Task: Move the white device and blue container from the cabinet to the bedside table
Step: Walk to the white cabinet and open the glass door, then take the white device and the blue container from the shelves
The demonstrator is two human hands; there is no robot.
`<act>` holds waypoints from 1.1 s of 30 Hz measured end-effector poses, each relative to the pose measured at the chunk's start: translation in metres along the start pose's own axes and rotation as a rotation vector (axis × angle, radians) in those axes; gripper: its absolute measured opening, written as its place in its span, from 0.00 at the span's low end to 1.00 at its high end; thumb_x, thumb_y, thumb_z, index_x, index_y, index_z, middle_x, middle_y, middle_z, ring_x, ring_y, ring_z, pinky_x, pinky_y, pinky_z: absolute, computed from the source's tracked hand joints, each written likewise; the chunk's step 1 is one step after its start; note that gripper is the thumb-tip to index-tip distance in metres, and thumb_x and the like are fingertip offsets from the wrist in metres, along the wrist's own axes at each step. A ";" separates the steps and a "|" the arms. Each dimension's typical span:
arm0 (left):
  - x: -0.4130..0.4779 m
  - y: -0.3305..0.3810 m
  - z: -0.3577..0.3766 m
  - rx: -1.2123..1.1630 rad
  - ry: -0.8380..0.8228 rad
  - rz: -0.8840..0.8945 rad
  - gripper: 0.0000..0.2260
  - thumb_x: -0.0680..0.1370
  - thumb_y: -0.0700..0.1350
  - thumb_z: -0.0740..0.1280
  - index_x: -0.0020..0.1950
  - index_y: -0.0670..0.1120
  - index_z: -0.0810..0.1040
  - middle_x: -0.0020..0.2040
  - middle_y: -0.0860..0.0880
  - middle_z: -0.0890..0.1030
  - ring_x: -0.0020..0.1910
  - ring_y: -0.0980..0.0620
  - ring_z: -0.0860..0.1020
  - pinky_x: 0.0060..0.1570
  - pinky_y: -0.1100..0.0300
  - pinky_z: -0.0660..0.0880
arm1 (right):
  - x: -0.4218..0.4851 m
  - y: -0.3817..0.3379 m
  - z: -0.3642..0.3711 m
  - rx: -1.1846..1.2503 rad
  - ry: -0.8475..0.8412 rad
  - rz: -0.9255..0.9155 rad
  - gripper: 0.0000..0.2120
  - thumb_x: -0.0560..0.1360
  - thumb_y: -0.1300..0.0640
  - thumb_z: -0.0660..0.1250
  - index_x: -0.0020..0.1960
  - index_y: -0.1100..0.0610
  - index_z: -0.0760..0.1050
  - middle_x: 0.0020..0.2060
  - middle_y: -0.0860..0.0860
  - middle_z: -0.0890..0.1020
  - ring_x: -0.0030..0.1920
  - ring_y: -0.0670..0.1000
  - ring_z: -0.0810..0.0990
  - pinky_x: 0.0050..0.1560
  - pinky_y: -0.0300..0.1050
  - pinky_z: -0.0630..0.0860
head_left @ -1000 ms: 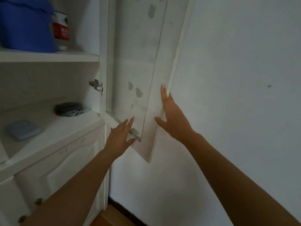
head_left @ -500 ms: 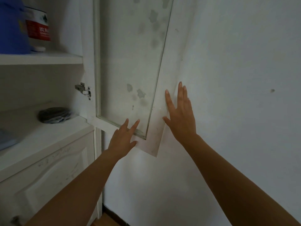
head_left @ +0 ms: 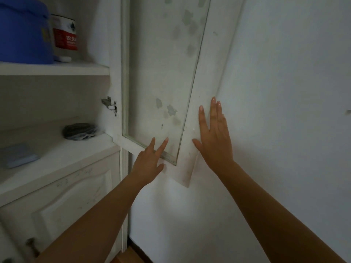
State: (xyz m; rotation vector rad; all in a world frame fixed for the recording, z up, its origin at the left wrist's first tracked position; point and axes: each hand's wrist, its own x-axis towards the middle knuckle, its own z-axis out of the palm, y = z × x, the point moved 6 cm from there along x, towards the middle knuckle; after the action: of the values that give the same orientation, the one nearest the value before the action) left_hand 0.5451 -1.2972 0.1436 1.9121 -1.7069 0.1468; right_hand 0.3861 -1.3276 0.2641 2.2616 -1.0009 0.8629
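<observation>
Against the wall, head view: cabinet door (head_left: 163, 78) swung wide on its hinge (head_left: 109, 106), glass pane in a white frame, its free edge lying close to the wall (head_left: 284, 111).
Left hand (head_left: 147, 164): flat and empty, fingers (head_left: 161, 148) spread apart, tips on the lower corner of the glass and the bottom rail.
Right hand (head_left: 214, 137): flat and empty, fingers held straight and close together, palm laid on the outer frame of the door where it meets the wall.
Blue container (head_left: 24, 33): on the upper shelf (head_left: 57, 68), at the left edge of the view, untouched, with a red-labelled can (head_left: 65, 37) just beside it.
White device: I cannot tell which thing this is; nothing clearly white and device-like shows on the shelves.
Lower shelf (head_left: 62, 152): a dark bundle (head_left: 79, 130) at the back, a flat pale-blue box (head_left: 18, 155) nearer the front left.
Step in hand: likely the opening of the cabinet, both hands pressing the door out of the way; no item lifted yet.
Next move: seems to call for both hands leaving the door and reaching left, up to the upper shelf, with a wide two-handed hold on the bulky container.
Risk: the door may swing back into the reach once released.
</observation>
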 end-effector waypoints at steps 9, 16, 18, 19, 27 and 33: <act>-0.038 -0.044 -0.054 0.156 0.017 -0.129 0.32 0.77 0.48 0.62 0.73 0.55 0.45 0.75 0.42 0.55 0.73 0.45 0.56 0.71 0.45 0.55 | 0.015 -0.040 -0.038 0.327 0.331 -0.070 0.21 0.74 0.55 0.59 0.65 0.63 0.68 0.68 0.64 0.68 0.69 0.60 0.59 0.69 0.55 0.62; -0.113 -0.103 -0.138 0.377 0.096 -0.357 0.24 0.77 0.48 0.60 0.72 0.49 0.58 0.73 0.42 0.61 0.71 0.44 0.61 0.69 0.49 0.57 | 0.026 -0.131 -0.017 0.747 0.098 -0.209 0.23 0.74 0.60 0.61 0.68 0.61 0.65 0.68 0.62 0.68 0.67 0.60 0.68 0.66 0.54 0.66; -0.139 -0.113 -0.158 0.409 0.122 -0.403 0.22 0.77 0.47 0.61 0.71 0.48 0.62 0.72 0.43 0.64 0.69 0.43 0.63 0.68 0.49 0.58 | 0.024 -0.156 -0.008 0.872 -0.030 -0.215 0.23 0.75 0.61 0.62 0.69 0.59 0.63 0.69 0.60 0.67 0.67 0.59 0.68 0.66 0.52 0.66; -0.152 -0.118 -0.167 0.426 0.131 -0.429 0.21 0.77 0.47 0.61 0.70 0.48 0.63 0.71 0.43 0.65 0.69 0.43 0.64 0.68 0.49 0.59 | 0.022 -0.167 -0.004 0.917 -0.082 -0.220 0.23 0.76 0.61 0.62 0.70 0.59 0.63 0.70 0.58 0.67 0.68 0.58 0.67 0.67 0.50 0.64; -0.224 -0.125 -0.196 0.509 0.192 -0.617 0.18 0.77 0.46 0.62 0.67 0.47 0.68 0.68 0.44 0.70 0.67 0.44 0.67 0.66 0.50 0.62 | 0.004 -0.217 0.023 1.017 -0.308 -0.347 0.23 0.77 0.57 0.60 0.71 0.57 0.60 0.71 0.55 0.65 0.71 0.53 0.62 0.69 0.47 0.60; -0.240 -0.117 -0.187 0.496 0.232 -0.673 0.16 0.76 0.44 0.63 0.64 0.45 0.71 0.65 0.43 0.74 0.64 0.44 0.70 0.64 0.49 0.65 | -0.009 -0.220 0.045 1.071 -0.393 -0.384 0.22 0.78 0.55 0.59 0.71 0.56 0.62 0.70 0.54 0.67 0.70 0.52 0.64 0.68 0.44 0.60</act>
State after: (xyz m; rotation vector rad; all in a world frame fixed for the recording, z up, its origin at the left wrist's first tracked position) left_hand 0.6649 -0.9942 0.1544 2.6011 -0.8526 0.5405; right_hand 0.5685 -1.2227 0.1852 3.4609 -0.1510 0.9093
